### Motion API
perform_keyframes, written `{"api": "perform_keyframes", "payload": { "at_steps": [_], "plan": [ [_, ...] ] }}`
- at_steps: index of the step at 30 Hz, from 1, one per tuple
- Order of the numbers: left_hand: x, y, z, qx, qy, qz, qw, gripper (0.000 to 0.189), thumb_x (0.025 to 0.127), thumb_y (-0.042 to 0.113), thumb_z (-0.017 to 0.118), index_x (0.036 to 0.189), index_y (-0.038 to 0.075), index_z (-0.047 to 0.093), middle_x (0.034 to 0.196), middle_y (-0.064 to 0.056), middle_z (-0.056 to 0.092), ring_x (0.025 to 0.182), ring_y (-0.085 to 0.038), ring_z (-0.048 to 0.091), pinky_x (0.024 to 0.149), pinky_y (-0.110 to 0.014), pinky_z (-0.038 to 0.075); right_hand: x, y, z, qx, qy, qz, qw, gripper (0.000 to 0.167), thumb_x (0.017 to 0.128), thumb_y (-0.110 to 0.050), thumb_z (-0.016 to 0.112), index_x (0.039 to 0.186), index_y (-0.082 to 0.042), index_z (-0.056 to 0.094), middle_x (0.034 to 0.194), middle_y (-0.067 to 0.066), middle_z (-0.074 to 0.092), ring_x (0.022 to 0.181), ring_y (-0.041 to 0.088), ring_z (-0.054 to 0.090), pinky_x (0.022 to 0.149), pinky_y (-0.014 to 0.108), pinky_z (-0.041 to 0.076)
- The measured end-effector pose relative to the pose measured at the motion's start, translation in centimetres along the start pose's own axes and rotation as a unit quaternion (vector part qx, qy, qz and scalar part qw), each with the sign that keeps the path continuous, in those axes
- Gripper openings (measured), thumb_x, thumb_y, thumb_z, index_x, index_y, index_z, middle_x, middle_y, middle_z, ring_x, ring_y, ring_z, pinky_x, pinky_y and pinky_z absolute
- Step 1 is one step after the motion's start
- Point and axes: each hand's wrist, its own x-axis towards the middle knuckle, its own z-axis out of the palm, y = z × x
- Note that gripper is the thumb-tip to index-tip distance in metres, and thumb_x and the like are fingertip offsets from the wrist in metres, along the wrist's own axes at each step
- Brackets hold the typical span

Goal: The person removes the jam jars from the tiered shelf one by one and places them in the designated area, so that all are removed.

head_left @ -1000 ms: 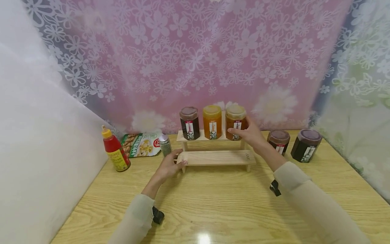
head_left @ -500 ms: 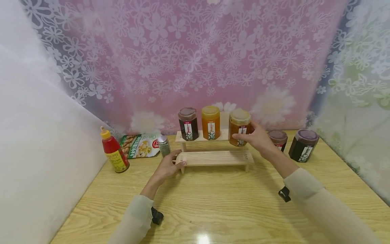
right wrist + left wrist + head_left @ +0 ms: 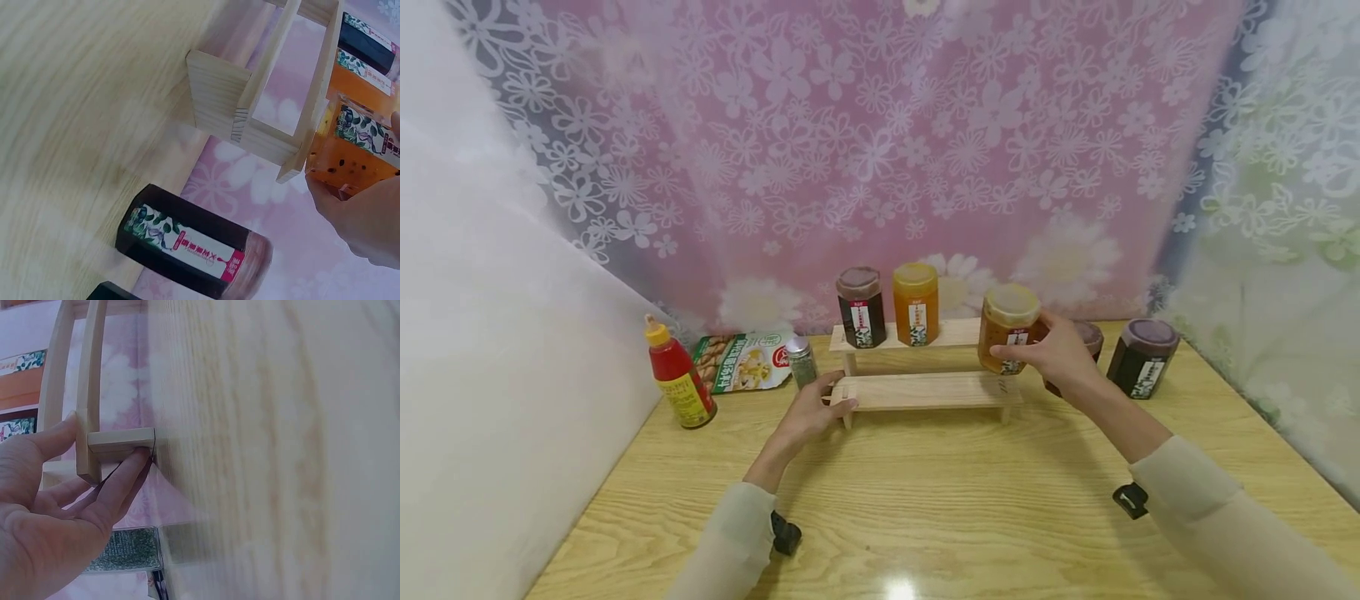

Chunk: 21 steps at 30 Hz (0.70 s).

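Observation:
My right hand grips an amber jar with a pale yellow lid, held off the shelf at the right end of a two-tier wooden rack. Dark seeds show inside this jar in the right wrist view. At the rack's left end, my left hand holds the lower tier. The left wrist view has the thumb against the shelf board and the fingers around the leg below. On the upper tier stand a dark jar and an orange jar.
Two dark jars stand right of the rack: one partly hidden behind my right hand, another farther right. To the left are a spice shaker, a food packet and a red sauce bottle. A floral curtain hangs behind.
My right hand has lifted the amber jar off the upper tier and carried it right and toward me. The left hand stays on the rack.

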Motion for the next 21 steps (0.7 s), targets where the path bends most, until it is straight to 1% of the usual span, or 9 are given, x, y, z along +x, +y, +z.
{"api": "perform_keyframes", "payload": {
  "at_steps": [7,14,17,21],
  "plan": [
    [0.2,0.0,0.2,-0.006,-0.001,-0.008,0.9999,0.066,0.098,0.022,0.075,0.156,0.009,0.047,0.143,-0.025,0.058,0.126,-0.040,0.060,0.101,-0.053,0.051,-1.6,1.3,-1.1,-0.010,-0.008,0.006,0.9999,0.090,0.089,-0.027,0.085,0.162,-0.009,0.034,0.151,0.021,0.049,0.136,0.040,0.049,0.109,0.060,0.043],
    [0.3,0.0,0.2,-0.005,0.001,-0.006,1.0000,0.065,0.098,0.021,0.075,0.155,0.008,0.048,0.140,-0.025,0.060,0.122,-0.038,0.062,0.097,-0.051,0.053,-3.1,3.2,-2.3,-0.047,-0.005,0.031,0.9984,0.088,0.091,-0.031,0.084,0.160,-0.006,0.035,0.148,0.022,0.050,0.128,0.038,0.053,0.098,0.053,0.050],
    [0.2,-0.1,0.3,-0.004,0.002,-0.007,1.0000,0.064,0.098,0.021,0.075,0.155,0.009,0.048,0.140,-0.024,0.060,0.122,-0.037,0.062,0.097,-0.050,0.054,-3.8,3.8,-2.8,-0.065,0.001,0.037,0.9972,0.087,0.091,-0.032,0.083,0.159,-0.003,0.036,0.147,0.023,0.051,0.126,0.037,0.053,0.097,0.052,0.050],
    [0.2,-0.2,0.3,-0.003,0.000,-0.005,1.0000,0.064,0.098,0.021,0.074,0.155,0.009,0.048,0.140,-0.025,0.060,0.121,-0.037,0.062,0.096,-0.049,0.054,-4.5,4.8,-3.9,-0.076,0.005,0.048,0.9960,0.089,0.092,-0.032,0.082,0.159,0.000,0.033,0.149,0.026,0.048,0.130,0.041,0.051,0.101,0.058,0.048]
  ]
}}
